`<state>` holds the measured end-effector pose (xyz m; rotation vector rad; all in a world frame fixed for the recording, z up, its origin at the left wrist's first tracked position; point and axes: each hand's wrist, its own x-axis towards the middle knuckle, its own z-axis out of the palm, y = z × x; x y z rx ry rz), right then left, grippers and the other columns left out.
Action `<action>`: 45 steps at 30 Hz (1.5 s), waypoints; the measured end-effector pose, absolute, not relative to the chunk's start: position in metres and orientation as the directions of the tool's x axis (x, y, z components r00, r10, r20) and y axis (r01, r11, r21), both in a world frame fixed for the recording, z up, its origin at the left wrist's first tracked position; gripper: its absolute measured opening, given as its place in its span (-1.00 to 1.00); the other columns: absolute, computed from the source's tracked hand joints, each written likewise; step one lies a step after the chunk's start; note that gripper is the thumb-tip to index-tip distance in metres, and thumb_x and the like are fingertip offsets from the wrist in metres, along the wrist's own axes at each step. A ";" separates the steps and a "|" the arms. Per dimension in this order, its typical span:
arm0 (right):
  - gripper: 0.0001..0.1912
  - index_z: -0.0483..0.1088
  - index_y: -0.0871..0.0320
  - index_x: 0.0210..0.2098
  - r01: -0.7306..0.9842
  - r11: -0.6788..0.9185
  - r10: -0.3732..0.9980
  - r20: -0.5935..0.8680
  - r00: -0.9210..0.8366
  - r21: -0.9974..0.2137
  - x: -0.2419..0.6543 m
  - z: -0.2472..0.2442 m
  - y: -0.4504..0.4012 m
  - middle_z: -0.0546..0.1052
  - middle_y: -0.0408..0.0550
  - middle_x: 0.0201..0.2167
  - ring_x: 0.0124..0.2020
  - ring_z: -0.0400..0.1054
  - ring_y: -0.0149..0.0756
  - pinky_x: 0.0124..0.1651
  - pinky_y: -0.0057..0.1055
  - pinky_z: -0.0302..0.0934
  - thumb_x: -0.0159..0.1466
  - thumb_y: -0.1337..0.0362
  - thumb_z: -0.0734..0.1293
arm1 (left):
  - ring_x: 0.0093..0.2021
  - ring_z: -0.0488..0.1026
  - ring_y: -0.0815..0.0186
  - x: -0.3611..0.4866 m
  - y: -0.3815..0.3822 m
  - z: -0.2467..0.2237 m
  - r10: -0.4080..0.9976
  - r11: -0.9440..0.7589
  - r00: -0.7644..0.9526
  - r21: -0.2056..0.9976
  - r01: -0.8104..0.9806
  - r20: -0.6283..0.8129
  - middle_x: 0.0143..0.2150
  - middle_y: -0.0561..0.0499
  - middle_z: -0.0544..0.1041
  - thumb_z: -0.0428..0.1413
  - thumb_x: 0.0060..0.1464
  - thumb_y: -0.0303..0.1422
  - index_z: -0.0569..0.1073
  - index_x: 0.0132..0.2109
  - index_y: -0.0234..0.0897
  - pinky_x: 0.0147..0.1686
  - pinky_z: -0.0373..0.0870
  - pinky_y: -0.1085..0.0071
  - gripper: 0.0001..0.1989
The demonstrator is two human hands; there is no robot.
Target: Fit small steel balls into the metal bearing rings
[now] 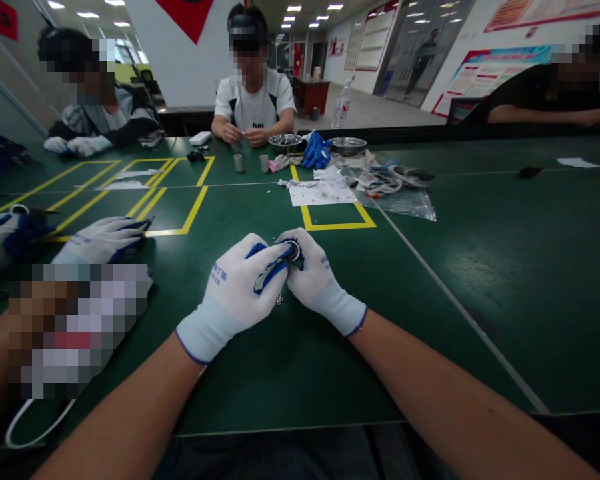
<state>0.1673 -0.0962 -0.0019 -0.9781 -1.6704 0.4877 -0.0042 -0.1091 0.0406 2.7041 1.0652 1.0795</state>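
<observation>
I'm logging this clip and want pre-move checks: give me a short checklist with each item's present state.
1. Left hand and right hand gloved: ok.
2. Ring-shaped part held between both hands: ok.
3. Part's far side and full grip visible: cannot tell, fingers cover them.
4. Small metal pieces outside the grip: ok, beside the left hand.
5. Neighbour's gloved hand apart from both: ok.
6. White sheet free of bits: not ok, dark bits scattered.
</observation>
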 end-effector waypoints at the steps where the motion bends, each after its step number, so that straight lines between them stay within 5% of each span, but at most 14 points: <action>1: -0.82 0.33 0.07 -0.17 0.360 0.559 0.815 0.575 -0.074 -0.747 0.168 -0.001 -0.097 0.50 -0.04 -0.21 -0.17 0.43 -0.16 -0.06 -0.17 0.35 0.24 0.40 0.28 | -0.23 0.54 0.21 -0.004 -0.109 0.040 0.610 -0.766 0.540 0.257 0.589 0.580 -0.16 -0.10 0.54 0.07 0.35 -0.29 0.58 0.17 -0.30 -0.27 0.54 0.30 -0.65; 7: -0.79 0.35 0.08 -0.16 0.362 0.506 0.854 0.514 -0.084 -0.783 0.166 -0.004 -0.096 0.52 -0.01 -0.17 -0.14 0.44 -0.14 -0.02 -0.17 0.36 0.21 0.41 0.29 | -0.22 0.54 0.18 -0.003 -0.108 0.039 0.620 -0.756 0.579 0.206 0.621 0.530 -0.16 -0.10 0.55 0.07 0.34 -0.31 0.59 0.08 -0.27 -0.27 0.53 0.27 -0.70; 15: -0.82 0.38 0.11 -0.17 0.371 0.516 0.854 0.497 -0.154 -0.772 0.163 -0.009 -0.095 0.50 -0.03 -0.21 -0.16 0.44 -0.16 -0.07 -0.22 0.33 0.22 0.42 0.29 | -0.17 0.56 0.16 -0.003 -0.102 0.045 0.784 -0.619 0.514 0.497 0.608 0.347 -0.14 -0.07 0.55 0.12 0.29 -0.33 0.54 -0.10 -0.25 -0.18 0.55 0.21 -0.86; 23: -0.78 0.38 0.09 -0.20 0.440 0.508 0.860 0.460 -0.218 -0.741 0.165 -0.010 -0.094 0.49 -0.06 -0.22 -0.16 0.42 -0.16 -0.06 -0.22 0.29 0.20 0.48 0.33 | -0.16 0.57 0.15 -0.008 -0.098 0.049 0.839 -0.522 0.487 0.610 0.596 0.242 -0.18 -0.02 0.61 0.15 0.24 -0.34 0.53 -0.15 -0.23 -0.10 0.52 0.17 -0.91; 31: -0.83 0.39 0.08 -0.24 0.414 0.506 0.863 0.452 -0.228 -0.757 0.167 -0.006 -0.095 0.48 -0.08 -0.26 -0.18 0.40 -0.17 -0.06 -0.20 0.29 0.22 0.46 0.33 | -0.18 0.56 0.13 -0.009 -0.093 0.042 0.814 -0.578 0.507 0.493 0.651 0.284 -0.21 -0.05 0.59 0.15 0.23 -0.37 0.49 -0.23 -0.21 -0.13 0.53 0.16 -0.95; 39: -0.86 0.38 0.09 -0.21 0.302 0.427 0.903 0.385 -0.190 -0.852 0.166 -0.001 -0.097 0.48 -0.12 -0.27 -0.16 0.40 -0.18 -0.07 -0.23 0.29 0.22 0.32 0.35 | -0.15 0.58 0.13 -0.005 -0.100 0.048 0.879 -0.446 0.413 0.721 0.531 0.239 -0.16 -0.07 0.64 0.10 0.27 -0.29 0.54 -0.14 -0.26 -0.13 0.55 0.15 -0.83; 45: -0.87 0.37 0.09 -0.22 0.320 0.416 0.908 0.374 -0.187 -0.851 0.164 -0.001 -0.099 0.47 -0.12 -0.28 -0.15 0.40 -0.19 -0.09 -0.25 0.29 0.22 0.36 0.32 | -0.19 0.59 0.13 -0.002 -0.102 0.049 0.884 -0.450 0.392 0.695 0.561 0.257 -0.21 -0.05 0.65 0.14 0.25 -0.29 0.56 -0.16 -0.23 -0.12 0.57 0.12 -0.86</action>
